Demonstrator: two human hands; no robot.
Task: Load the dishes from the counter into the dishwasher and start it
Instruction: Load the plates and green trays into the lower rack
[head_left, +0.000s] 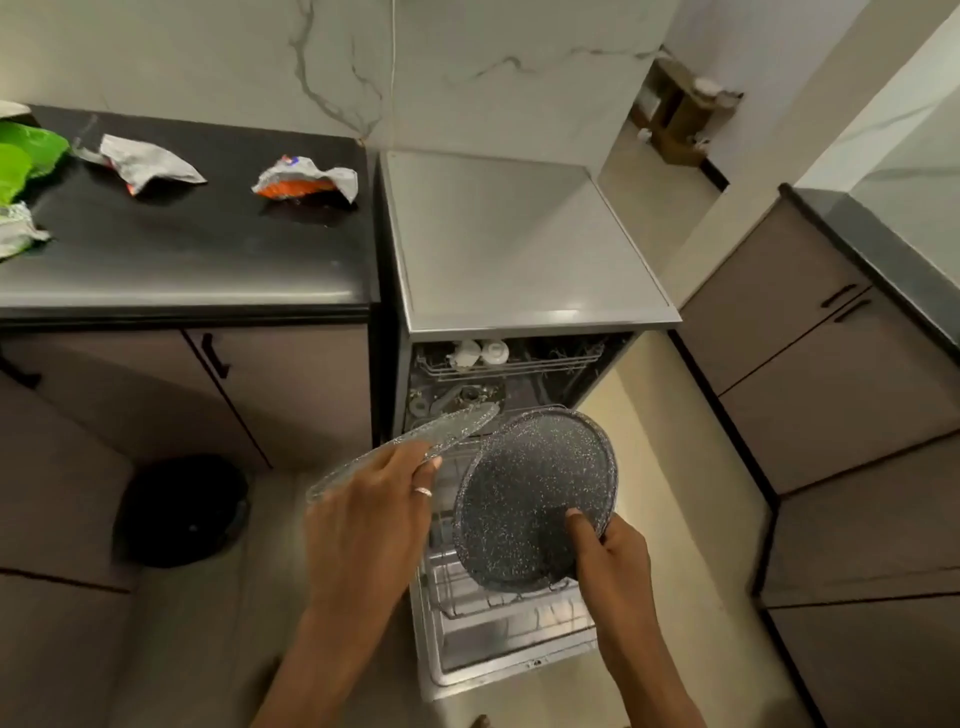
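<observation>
I hold two dark speckled plates above the open dishwasher (519, 234). My left hand (371, 519) grips the first plate (415, 439) by its near rim, seen almost edge-on and tilted up to the right. My right hand (613, 561) grips the second plate (535, 499) at its lower right rim, thumb on its face, which is turned toward me. Below them the lower rack (483, 597) is pulled out over the open door (498, 670). The upper rack (519, 364) holds two white cups (480, 352).
The black counter (182, 249) to the left carries crumpled wrappers (306, 179) and a green bag (26, 156). A round black bin (182, 512) stands on the floor at the left. Brown cabinets (857, 415) line the right side. A cardboard box (680, 111) sits far back.
</observation>
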